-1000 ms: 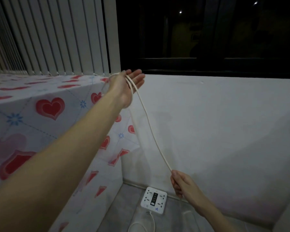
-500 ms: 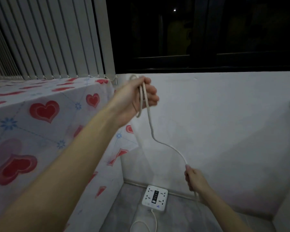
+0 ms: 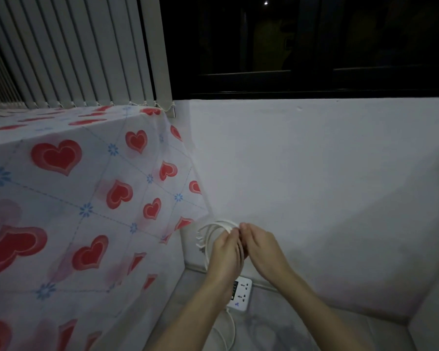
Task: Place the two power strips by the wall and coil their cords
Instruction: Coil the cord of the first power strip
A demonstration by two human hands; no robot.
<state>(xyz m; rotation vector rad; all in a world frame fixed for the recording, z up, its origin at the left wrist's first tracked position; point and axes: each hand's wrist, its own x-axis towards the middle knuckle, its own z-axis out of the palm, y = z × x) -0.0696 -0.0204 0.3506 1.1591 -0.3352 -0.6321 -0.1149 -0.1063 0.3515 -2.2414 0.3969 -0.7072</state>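
**Cord looped between both hands above the floor strip**

The white cord (image 3: 214, 236) hangs in several loops, gathered where the two hands meet in front of the wall (image 3: 314, 186). The left hand (image 3: 226, 252) has its fingers closed around the loops; the right hand (image 3: 260, 249) pinches the bundle at its fingertips. Below them a white power strip (image 3: 241, 293) lies on the floor (image 3: 276, 333), near the wall's foot, partly hidden by the left wrist. A heart-print cloth (image 3: 86, 198) hangs to the left.
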